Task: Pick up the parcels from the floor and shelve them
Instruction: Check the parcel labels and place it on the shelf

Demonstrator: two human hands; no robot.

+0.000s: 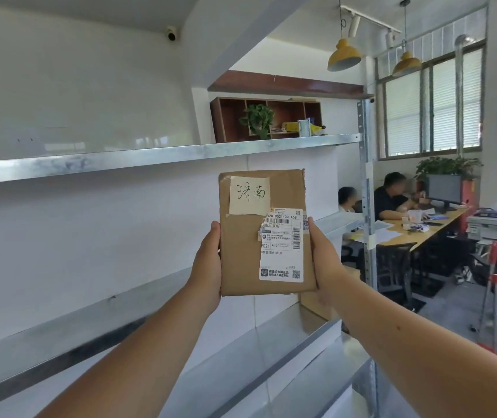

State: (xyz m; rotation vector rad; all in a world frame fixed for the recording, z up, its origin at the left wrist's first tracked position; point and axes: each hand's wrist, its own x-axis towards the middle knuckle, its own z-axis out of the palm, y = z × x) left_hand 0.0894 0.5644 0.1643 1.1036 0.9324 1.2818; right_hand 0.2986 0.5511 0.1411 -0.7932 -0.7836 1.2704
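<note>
both forearms stretched out — left hand [208,260] and right hand [321,257] clamp side edges of parcel [263,233], upright before shelf [162,155]. flat cardboard, likely light, stiff — edge grip should serve.

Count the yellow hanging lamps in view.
2. One lamp hangs left of the window; the other lamp hangs in front of the window's upper left. More may hang out of frame.
</note>
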